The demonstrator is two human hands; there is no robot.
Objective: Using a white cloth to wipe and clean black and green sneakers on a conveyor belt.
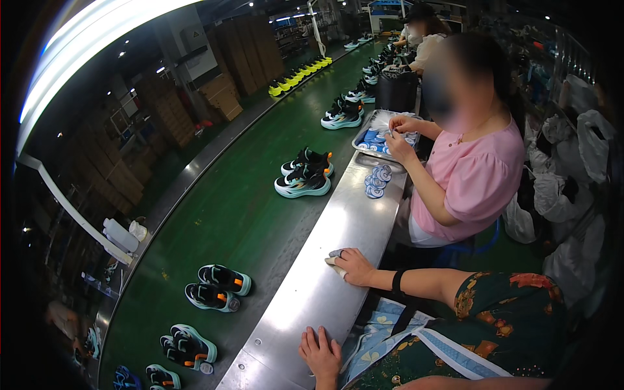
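Both hands lie flat on the steel worktop (312, 286)
Right hand (351, 265) covers a small pale cloth (334, 262) mid-worktop; left hand (320, 354) rests open, holding nothing, near the front edge; round blue labels (377, 181) lie farther along

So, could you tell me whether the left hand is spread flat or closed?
Spread flat: the left hand lies palm down on the steel ledge, fingers apart, holding nothing.

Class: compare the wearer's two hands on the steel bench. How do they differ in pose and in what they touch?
The right hand lies farther up the steel bench, resting on a small pale pad; the left hand rests nearer the wearer and touches only bare metal. The right hand's fingers curl over the pad, while the left hand's fingers lie flat and spread. Both rest palm down on the bench.
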